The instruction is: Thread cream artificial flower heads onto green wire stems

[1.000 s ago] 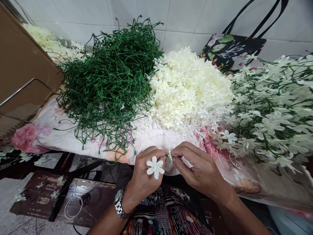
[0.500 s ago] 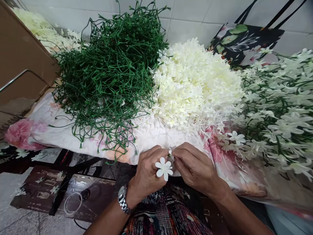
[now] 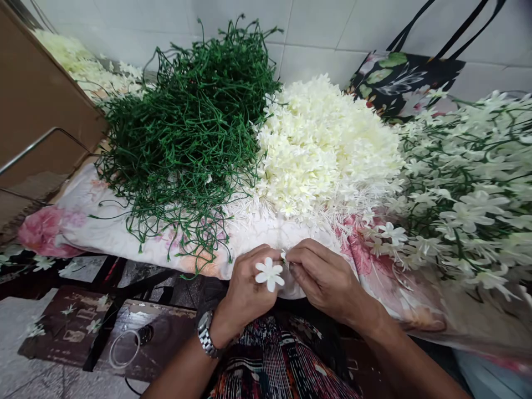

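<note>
My left hand (image 3: 245, 288) is closed, with a white artificial flower (image 3: 269, 274) sticking out between its fingers. Its fingertips pinch a second small white flower piece (image 3: 284, 256) together with my right hand (image 3: 322, 277), which is also closed in a pinch. Both hands meet just in front of a floral cloth (image 3: 103, 227). On the cloth lie a heap of green plastic stems (image 3: 187, 133), a pile of loose cream-white blossoms (image 3: 328, 149) and, to the right, a bunch of assembled flower sprays (image 3: 465, 194).
A black floral tote bag (image 3: 399, 77) leans on the tiled wall at the back. A brown cardboard box (image 3: 37, 100) stands at left. A dark low board (image 3: 103, 332) with a clear ring (image 3: 123, 348) lies on the floor. My patterned clothing (image 3: 286, 360) is below.
The hands have stayed pinched together on the small flower piece, shifting only slightly; the view has wobbled a little.
</note>
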{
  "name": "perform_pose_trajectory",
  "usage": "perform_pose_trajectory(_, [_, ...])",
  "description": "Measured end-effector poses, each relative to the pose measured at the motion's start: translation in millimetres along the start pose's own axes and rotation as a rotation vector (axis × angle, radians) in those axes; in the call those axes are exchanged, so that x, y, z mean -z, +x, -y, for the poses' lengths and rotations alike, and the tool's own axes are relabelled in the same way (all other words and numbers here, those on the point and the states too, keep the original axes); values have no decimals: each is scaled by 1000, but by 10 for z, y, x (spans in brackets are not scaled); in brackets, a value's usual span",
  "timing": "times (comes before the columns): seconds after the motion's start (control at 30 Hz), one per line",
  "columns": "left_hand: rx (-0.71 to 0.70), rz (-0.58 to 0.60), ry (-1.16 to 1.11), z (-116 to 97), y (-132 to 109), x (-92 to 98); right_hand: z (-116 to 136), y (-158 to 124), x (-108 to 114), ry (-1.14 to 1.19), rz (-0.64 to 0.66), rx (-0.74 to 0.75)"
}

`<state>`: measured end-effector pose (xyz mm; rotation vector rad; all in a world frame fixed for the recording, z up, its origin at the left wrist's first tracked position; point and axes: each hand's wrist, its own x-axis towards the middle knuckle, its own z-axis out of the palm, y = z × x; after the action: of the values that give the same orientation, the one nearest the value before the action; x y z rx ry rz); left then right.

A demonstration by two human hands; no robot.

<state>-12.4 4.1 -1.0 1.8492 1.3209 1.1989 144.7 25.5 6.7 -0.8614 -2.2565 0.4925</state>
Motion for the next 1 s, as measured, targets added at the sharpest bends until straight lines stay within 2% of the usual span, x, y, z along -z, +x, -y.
perform_pose_trajectory(0.1, [108,-46,-112,-17,2,56,63,17,132,85,20,-68])
perform_pose_trajectory(0.17, [125,-82,-143,-48,-2,91,123,21,206,121,-15,-105])
perform_pose_trajectory(0.27, [48,-123,-108,-109,-24,115,218,34,246,140,-67,-98])
perform_pose_trajectory(0.43, [-136,-211,37,-123,-112,88,316,68,177,148,-115,-110])
perform_pose_trajectory(0.7, [-308,-238,241,-64,-186,47,326,59,89,161,-153,-189])
perform_pose_trajectory(0.87, [-304,-206,269,-64,-162,6,297,48,17,101,-199,-176])
perform_pose_trajectory(1.0, [-242,-148,223,-33,-151,-9,243,43,-33,67,-179,-149])
